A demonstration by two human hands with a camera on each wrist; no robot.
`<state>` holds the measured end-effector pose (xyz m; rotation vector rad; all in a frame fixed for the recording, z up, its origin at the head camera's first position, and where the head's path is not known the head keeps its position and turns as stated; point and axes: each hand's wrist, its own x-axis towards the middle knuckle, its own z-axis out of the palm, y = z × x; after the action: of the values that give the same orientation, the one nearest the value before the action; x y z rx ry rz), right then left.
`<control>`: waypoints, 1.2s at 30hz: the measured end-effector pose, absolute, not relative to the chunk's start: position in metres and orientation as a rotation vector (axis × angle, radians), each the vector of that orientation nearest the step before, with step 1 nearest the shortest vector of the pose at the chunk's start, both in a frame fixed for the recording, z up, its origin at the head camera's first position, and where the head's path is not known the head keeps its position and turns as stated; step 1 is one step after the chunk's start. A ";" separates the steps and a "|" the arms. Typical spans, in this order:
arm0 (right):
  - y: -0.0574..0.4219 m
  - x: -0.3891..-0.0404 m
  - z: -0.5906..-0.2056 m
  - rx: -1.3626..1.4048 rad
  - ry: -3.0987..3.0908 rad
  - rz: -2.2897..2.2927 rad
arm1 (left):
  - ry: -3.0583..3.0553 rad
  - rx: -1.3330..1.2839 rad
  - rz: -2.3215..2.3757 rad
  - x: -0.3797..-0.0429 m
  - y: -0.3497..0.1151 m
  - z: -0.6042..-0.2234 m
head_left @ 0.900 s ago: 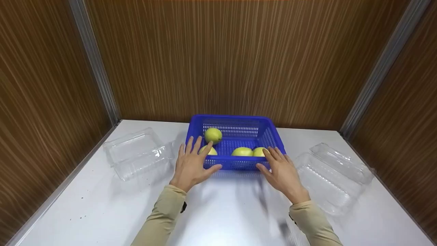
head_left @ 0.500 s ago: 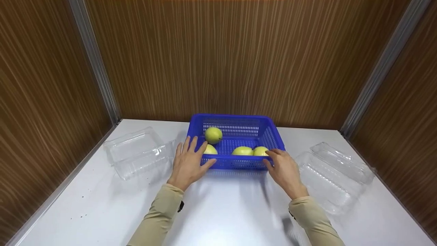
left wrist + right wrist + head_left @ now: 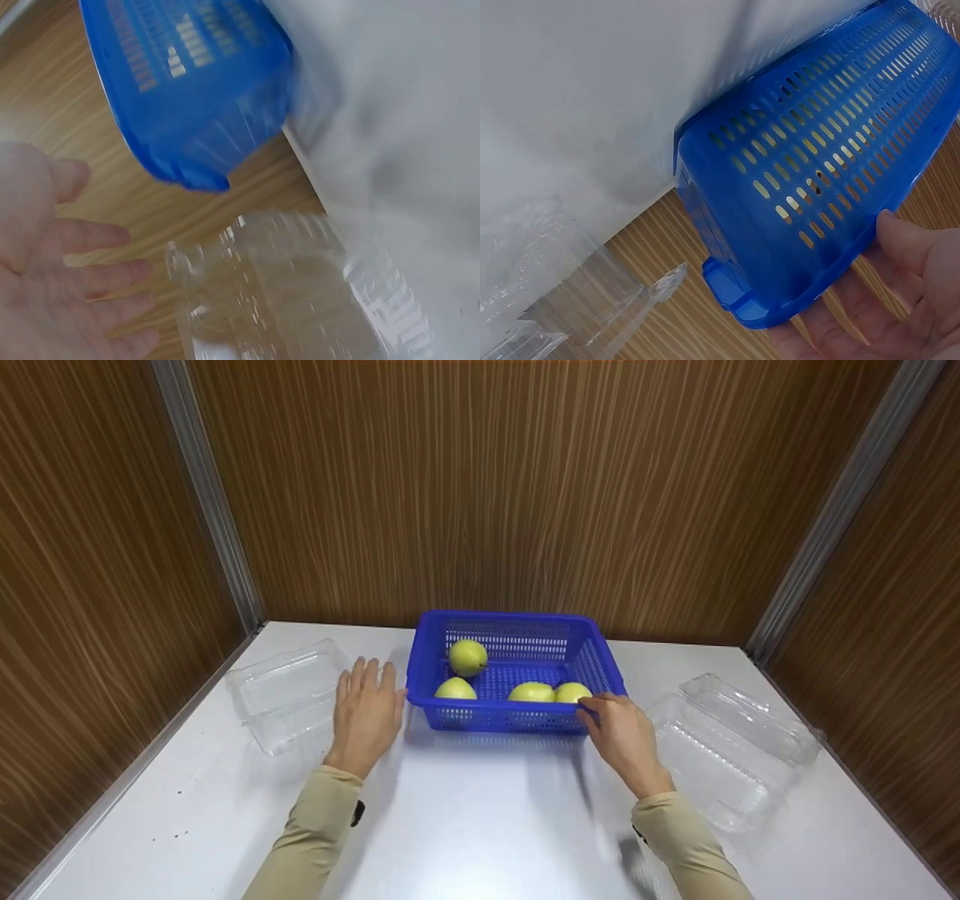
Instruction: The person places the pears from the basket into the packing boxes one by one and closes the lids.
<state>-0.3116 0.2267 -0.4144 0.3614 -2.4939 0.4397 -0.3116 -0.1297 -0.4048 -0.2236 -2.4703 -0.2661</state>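
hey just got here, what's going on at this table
A person is handling a blue basket with four yellow-green fruits in it: three along the near side, one farther back on the left. Their right hand grips the near rim at its right end. Their left hand holds nothing, its fingers extended between the basket and the left clear plastic container. The right clear plastic container lies on the other side of the basket.

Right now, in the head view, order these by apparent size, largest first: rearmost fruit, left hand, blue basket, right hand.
1. Blue basket
2. Left hand, right hand: too alike to rank
3. Rearmost fruit
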 end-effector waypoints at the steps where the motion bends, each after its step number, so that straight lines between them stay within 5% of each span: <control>1: 0.227 -0.311 -0.414 0.359 -2.495 0.447 | -2.447 -0.218 -0.249 -0.311 -0.134 -0.405; 19: 0.227 -0.312 -0.418 0.384 -2.483 0.508 | -2.546 -0.012 -0.109 -0.283 -0.204 -0.405; 36: 0.229 -0.313 -0.422 0.413 -2.437 0.528 | -2.835 -0.223 -0.207 -0.272 -0.192 -0.413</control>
<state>-0.3126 0.2286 -0.4218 0.4131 -2.4371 0.5278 -0.2720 -0.1925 -0.4130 -0.2233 -2.8352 -0.2067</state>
